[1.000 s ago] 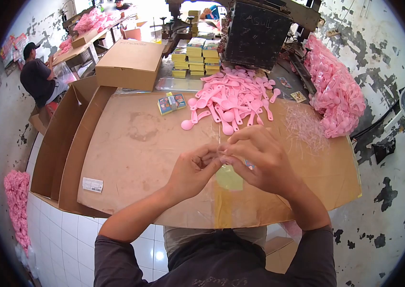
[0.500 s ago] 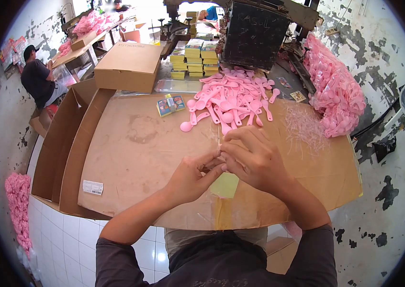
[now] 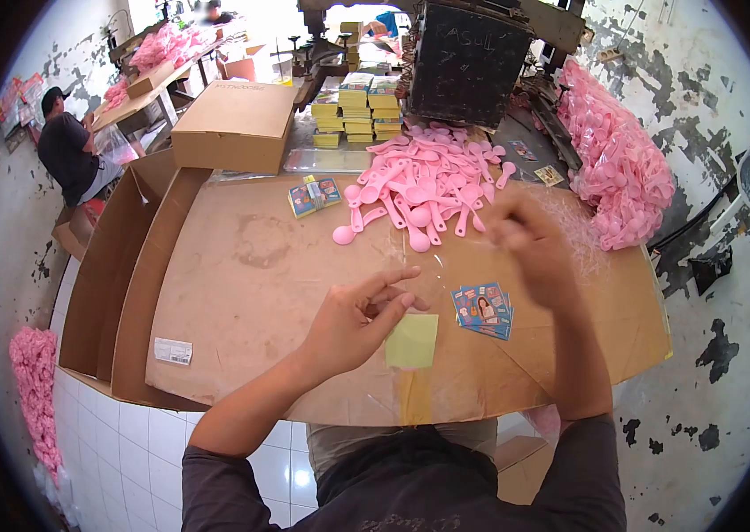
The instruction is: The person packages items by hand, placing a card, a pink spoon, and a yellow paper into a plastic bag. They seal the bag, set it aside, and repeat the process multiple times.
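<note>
My left hand (image 3: 353,324) is over the middle of the cardboard-topped table (image 3: 233,293). Its thumb and index finger are apart, and I make out nothing held between them. Just beyond its thumb lies a yellow-green paper square (image 3: 412,341). My right hand (image 3: 526,239) is raised to the right, smeared by motion, so its fingers cannot be read. Below it a small fan of blue picture cards (image 3: 484,310) lies on the cardboard. Pink plastic spoons (image 3: 419,182) are heaped beyond both hands. Small shiny marks, perhaps clear plastic, show between the hands.
A banded card bundle (image 3: 314,196) lies left of the spoons. Behind are card stacks (image 3: 357,106), a closed carton (image 3: 233,129) and a black machine box (image 3: 466,66). Clear plastic shreds (image 3: 581,232) and bagged pink spoons (image 3: 619,164) lie right. A person (image 3: 69,146) sits far left.
My hands have parted. The right has moved up and right from the left hand, uncovering the fanned cards. My left hand's fingers have spread from their pinch.
</note>
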Action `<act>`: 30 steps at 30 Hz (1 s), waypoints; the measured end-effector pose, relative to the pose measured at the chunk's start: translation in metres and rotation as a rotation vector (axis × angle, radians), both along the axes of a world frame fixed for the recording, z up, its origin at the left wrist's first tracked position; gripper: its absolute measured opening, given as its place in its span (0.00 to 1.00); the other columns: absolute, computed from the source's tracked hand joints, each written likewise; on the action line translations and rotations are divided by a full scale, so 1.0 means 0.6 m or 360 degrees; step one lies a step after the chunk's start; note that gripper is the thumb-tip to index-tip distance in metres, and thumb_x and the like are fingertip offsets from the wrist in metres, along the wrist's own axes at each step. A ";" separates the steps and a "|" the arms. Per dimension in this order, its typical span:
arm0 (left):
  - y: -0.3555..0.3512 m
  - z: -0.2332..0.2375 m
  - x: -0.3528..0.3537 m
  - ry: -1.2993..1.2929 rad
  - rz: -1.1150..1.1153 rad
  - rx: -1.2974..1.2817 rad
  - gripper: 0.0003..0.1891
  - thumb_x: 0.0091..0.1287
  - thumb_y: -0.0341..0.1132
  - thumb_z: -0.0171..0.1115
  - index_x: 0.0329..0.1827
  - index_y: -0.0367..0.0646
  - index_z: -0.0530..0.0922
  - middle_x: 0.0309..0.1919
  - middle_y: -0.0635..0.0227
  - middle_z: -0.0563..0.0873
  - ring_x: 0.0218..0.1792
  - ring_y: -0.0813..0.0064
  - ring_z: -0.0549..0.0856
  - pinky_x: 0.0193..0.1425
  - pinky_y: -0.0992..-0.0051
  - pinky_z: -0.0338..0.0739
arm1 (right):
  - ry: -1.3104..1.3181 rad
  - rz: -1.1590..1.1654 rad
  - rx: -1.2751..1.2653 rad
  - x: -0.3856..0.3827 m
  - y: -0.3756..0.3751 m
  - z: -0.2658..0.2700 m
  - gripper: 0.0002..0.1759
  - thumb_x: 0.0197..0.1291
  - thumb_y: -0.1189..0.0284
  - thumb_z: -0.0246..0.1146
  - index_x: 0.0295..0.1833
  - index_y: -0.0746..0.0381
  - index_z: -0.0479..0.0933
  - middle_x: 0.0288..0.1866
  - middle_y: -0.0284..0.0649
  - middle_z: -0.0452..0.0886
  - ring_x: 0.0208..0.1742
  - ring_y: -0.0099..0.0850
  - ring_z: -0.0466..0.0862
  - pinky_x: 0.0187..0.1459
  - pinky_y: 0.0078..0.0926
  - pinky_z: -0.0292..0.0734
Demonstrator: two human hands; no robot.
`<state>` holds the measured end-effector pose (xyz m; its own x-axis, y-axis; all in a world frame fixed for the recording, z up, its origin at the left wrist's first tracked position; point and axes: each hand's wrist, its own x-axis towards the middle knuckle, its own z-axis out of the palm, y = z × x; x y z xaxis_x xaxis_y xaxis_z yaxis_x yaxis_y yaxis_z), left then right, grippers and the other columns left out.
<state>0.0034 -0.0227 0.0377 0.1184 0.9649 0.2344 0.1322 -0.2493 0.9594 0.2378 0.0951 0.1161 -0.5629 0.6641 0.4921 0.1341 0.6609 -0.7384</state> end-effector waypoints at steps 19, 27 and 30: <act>0.019 -0.017 0.008 -0.0132 -0.0009 -0.0167 0.21 0.81 0.30 0.59 0.74 0.33 0.72 0.49 0.56 0.93 0.54 0.75 0.90 0.61 0.74 0.83 | -0.0297 0.0290 -0.0417 0.031 -0.028 -0.087 0.24 0.67 0.72 0.72 0.66 0.65 0.78 0.48 0.37 0.85 0.46 0.26 0.84 0.49 0.27 0.81; 0.035 -0.033 -0.004 -0.0421 -0.0075 -0.0187 0.20 0.80 0.32 0.63 0.71 0.33 0.76 0.54 0.55 0.91 0.52 0.73 0.90 0.59 0.70 0.87 | -0.0037 0.0435 -0.0983 -0.007 -0.005 -0.128 0.16 0.72 0.75 0.69 0.61 0.68 0.79 0.47 0.34 0.85 0.47 0.19 0.84 0.49 0.22 0.81; 0.037 -0.043 -0.003 -0.0392 0.0002 -0.0261 0.17 0.79 0.32 0.64 0.65 0.32 0.81 0.53 0.57 0.91 0.52 0.74 0.90 0.57 0.71 0.88 | -0.0003 0.0365 -0.1045 -0.003 -0.007 -0.132 0.13 0.71 0.75 0.69 0.58 0.68 0.82 0.47 0.35 0.87 0.46 0.20 0.85 0.50 0.22 0.81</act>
